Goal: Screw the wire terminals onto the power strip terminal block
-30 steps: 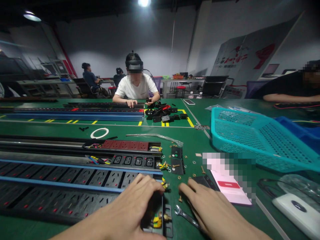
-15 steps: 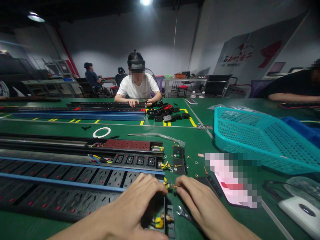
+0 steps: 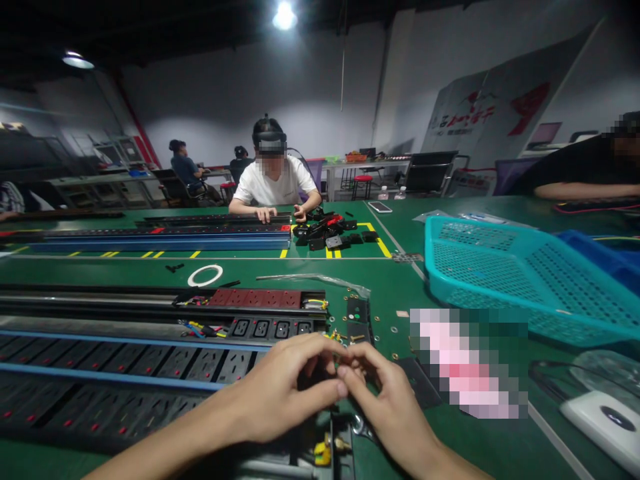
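Our left hand (image 3: 280,397) and right hand (image 3: 387,403) meet fingertip to fingertip, fingers curled and pressed together. We cannot tell whether they pinch some small part. They hover just above the open end of a long black metal power strip (image 3: 344,457), which lies at the near edge of the green matted surface (image 3: 240,270). A yellow wire lug (image 3: 323,455) shows inside that end.

The head of a silver steel spanner (image 3: 361,427) peeps from under the right hand. Just beyond our fingers lie a flat black end plate (image 3: 357,320) and scattered small brass washers (image 3: 395,329). To the left run more black socket strips on blue rails (image 3: 125,370) and a dark red socket module (image 3: 260,298). A teal plastic mesh basket (image 3: 500,280) sits well to the right. Across the surface, a person in a white T-shirt (image 3: 275,187) works at another strip.
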Tool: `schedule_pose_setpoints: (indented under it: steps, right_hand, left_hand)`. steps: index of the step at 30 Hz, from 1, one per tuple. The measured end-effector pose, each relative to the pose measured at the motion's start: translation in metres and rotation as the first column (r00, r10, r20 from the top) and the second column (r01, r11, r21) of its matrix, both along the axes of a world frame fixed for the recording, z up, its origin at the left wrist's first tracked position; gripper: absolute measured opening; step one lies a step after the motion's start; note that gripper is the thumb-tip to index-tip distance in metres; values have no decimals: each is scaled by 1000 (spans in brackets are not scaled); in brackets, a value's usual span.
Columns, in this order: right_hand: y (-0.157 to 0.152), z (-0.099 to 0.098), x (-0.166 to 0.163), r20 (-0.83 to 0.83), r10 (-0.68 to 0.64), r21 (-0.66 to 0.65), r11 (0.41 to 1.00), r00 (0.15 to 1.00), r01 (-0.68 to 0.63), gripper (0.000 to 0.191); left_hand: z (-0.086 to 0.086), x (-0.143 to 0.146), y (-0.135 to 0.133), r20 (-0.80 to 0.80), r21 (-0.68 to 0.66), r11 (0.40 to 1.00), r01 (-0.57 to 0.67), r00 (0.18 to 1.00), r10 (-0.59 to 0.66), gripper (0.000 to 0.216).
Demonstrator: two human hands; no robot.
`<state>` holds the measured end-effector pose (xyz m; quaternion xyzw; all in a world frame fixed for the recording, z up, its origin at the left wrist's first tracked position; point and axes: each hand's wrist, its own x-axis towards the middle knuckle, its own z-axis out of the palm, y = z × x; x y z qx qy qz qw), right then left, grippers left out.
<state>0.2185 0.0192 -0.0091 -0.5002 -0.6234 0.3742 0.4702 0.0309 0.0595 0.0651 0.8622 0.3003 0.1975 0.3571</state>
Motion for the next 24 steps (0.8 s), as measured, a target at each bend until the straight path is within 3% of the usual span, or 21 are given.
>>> schedule_pose_setpoints:
  steps: [3,11,17,24]
  right_hand:
    - [2,0,-1,-23,-36,17,999,999,36,17]
    - [4,2,6,-56,-1,8,1000,998,1,13]
    - [5,-14,13,-133,-108,-42,994,985,103,14]
    - [-3,-10,8,-41,-90,18,996,995,91,8]
  left_hand:
    - [-1,7,11,-26,94,995,-11,1000,13,10]
    - [-16,4,14,-60,279,960,-19,997,37,9]
    - [-31,-1,19,-60,256,956,-145,984,165,16]
    - [-29,1,11,-107,313,943,-109,983,149,22]
